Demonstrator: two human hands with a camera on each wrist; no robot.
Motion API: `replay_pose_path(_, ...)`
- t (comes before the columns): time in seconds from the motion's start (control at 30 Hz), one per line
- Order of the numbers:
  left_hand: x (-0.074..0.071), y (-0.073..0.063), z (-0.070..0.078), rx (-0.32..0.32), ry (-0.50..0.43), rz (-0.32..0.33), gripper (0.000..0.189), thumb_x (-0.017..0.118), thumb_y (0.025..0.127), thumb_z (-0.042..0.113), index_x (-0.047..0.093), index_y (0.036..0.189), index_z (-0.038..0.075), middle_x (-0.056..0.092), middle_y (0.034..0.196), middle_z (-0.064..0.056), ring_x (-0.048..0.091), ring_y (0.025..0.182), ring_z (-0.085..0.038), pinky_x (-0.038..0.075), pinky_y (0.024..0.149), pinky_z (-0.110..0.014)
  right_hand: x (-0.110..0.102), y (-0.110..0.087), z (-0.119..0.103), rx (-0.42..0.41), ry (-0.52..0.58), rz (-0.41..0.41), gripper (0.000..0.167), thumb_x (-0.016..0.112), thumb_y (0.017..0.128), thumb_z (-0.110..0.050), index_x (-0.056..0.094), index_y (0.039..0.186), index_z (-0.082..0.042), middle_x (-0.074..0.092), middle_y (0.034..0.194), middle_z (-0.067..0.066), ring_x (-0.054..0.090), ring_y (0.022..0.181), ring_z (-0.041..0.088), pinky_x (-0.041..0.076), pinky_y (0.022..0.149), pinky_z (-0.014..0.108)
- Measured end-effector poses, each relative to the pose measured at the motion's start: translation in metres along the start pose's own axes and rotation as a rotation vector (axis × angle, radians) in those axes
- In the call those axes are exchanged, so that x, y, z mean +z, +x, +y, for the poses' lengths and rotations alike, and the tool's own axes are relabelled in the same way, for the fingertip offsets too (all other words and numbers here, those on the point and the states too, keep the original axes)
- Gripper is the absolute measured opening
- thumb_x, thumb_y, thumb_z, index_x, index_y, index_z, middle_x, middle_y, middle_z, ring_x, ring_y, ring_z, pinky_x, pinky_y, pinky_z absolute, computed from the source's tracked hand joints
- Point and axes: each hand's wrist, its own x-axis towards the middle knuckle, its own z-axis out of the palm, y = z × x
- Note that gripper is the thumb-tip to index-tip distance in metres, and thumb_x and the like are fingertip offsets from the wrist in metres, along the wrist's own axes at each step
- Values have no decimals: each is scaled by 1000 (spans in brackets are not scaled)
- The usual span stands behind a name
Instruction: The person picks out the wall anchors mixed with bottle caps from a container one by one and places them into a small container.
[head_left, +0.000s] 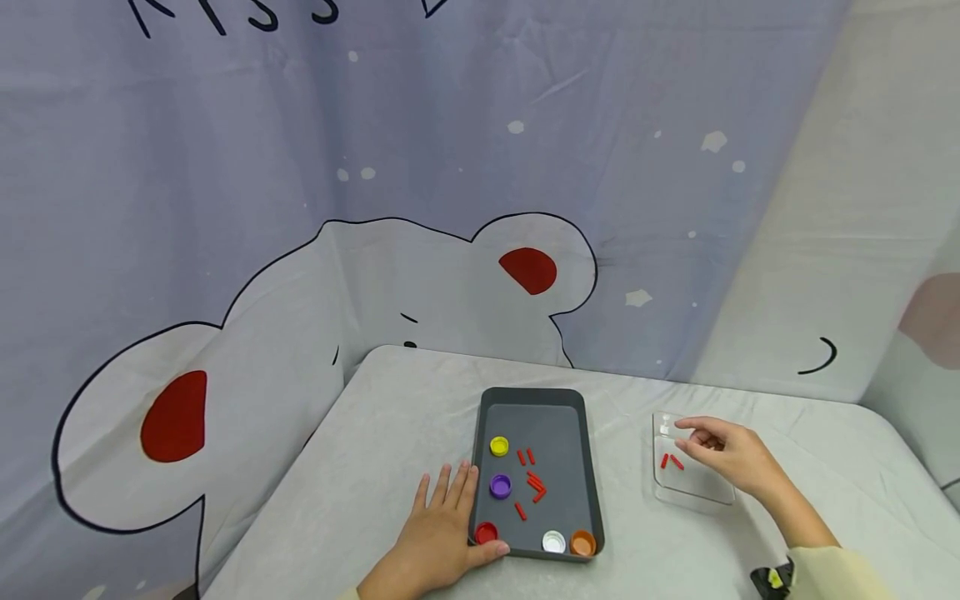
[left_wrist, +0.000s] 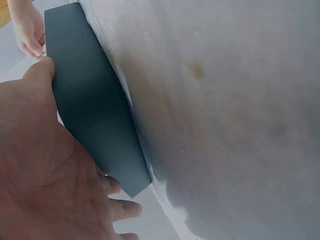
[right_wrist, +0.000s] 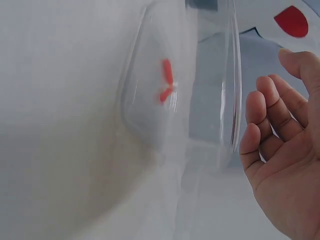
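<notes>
A dark grey tray (head_left: 555, 442) lies on the table. My left hand (head_left: 438, 533) rests at its front left corner, fingers spread along the side and thumb over the near rim; the left wrist view shows the tray's outer wall (left_wrist: 90, 95) beside the palm. Several small red sticks (head_left: 536, 483) lie loose in the tray. To the right is a clear plastic box (head_left: 693, 482) with two red sticks (right_wrist: 167, 72) inside. Over this box hangs my right hand (head_left: 723, 450), fingers loosely bent, thumb apart from them, nothing between.
Round caps sit in the tray: yellow (head_left: 498, 447), purple (head_left: 500, 487), red (head_left: 486, 533), white (head_left: 553, 542) and orange (head_left: 582, 543). A white cloth (head_left: 622, 575) covers the table. A printed curtain (head_left: 450, 125) hangs behind. Near the right sleeve is a black item (head_left: 771, 581) with a yellow mark.
</notes>
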Motion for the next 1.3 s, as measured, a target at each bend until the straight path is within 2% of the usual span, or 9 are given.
replay_pose_path(0.2, 0, 0, 0, 2, 6, 7, 112, 47, 85, 83, 23, 161, 4, 20, 168, -15, 16, 153, -43, 9, 119, -66, 13, 7, -13, -33, 54, -45, 33, 76, 92, -21, 72, 120, -4, 65, 77, -6, 56, 66, 3, 46, 60, 23)
replay_pose_path(0.37, 1, 0, 0, 5, 11, 9, 112, 46, 85, 84, 23, 161, 4, 20, 168, -15, 16, 153, -43, 9, 119, -66, 26, 15, -23, -54, 100, -99, 34, 74, 94, -21, 70, 122, -3, 68, 79, 1, 60, 60, 13, 48, 55, 26)
replay_pose_path(0.43, 1, 0, 0, 7, 7, 10, 112, 46, 85, 83, 23, 161, 3, 20, 168, -15, 16, 153, -43, 9, 119, -66, 31, 18, -27, -60, 111, -109, 33, 74, 94, -21, 70, 121, -4, 67, 79, 0, 60, 59, 14, 48, 55, 26)
replay_pose_path(0.53, 0, 0, 0, 9, 4, 12, 112, 47, 86, 83, 23, 161, 3, 20, 168, -15, 17, 153, -43, 10, 119, -66, 38, 23, -33, -69, 123, -114, 32, 75, 93, -22, 71, 120, -4, 65, 77, -3, 57, 58, 11, 48, 52, 27)
replay_pose_path(0.63, 0, 0, 1, 8, 8, 10, 112, 46, 86, 83, 23, 161, 3, 20, 168, -15, 16, 153, -43, 9, 119, -66, 45, 27, -38, -98, 111, -108, 30, 76, 92, -21, 72, 117, -5, 63, 77, -8, 54, 63, 5, 48, 54, 25)
replay_pose_path(0.77, 0, 0, 1, 3, 10, 5, 112, 46, 86, 83, 23, 161, 3, 20, 168, -15, 16, 153, -43, 9, 119, -66, 53, 32, -46, -144, 101, -88, 25, 77, 91, -19, 74, 113, -8, 62, 76, -11, 54, 68, 3, 47, 62, 24)
replay_pose_path(0.93, -2, 0, 2, 1, 3, 7, 113, 48, 85, 83, 23, 161, 3, 21, 167, -16, 17, 153, -43, 9, 119, -66, 63, 37, -53, -195, 131, -88, 23, 78, 89, -14, 75, 111, -7, 62, 75, -12, 54, 67, 2, 46, 60, 23)
replay_pose_path(1.07, -2, -1, 2, -4, 1, 6, 113, 48, 85, 83, 24, 160, 3, 22, 167, -16, 17, 153, -43, 9, 119, -65, 73, 42, -57, -203, 158, -121, 25, 78, 89, -13, 74, 112, -5, 63, 74, -12, 54, 66, 2, 46, 60, 23)
replay_pose_path(1.3, -2, 0, 2, -17, 3, -10, 113, 48, 84, 84, 23, 161, 4, 21, 168, -15, 16, 154, -42, 8, 120, -65, 88, 49, -67, -195, 177, -197, 28, 77, 91, -21, 73, 115, -6, 63, 76, -11, 56, 69, 4, 48, 63, 24)
